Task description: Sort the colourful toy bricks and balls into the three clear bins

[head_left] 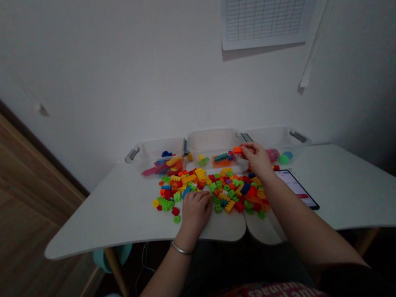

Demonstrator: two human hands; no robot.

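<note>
Pinched in the fingers of my right hand (256, 158) is an orange-red toy brick (237, 150), held above the front right part of the middle clear bin (213, 140). My left hand (196, 211) rests palm down at the near edge of a heap of toy bricks (221, 184) in mixed colours. Its fingers are bent over the bricks; whether they grip one is hidden. Inside the middle bin lie several bricks, among them a dark teal one (221, 157).
The left clear bin (159, 148) holds pink, blue and orange pieces; the right clear bin (267, 137) holds pink, green and blue ones. A phone (298, 190) lies right of my right forearm on the white table (349, 192). A printed sheet (262, 8) hangs on the wall.
</note>
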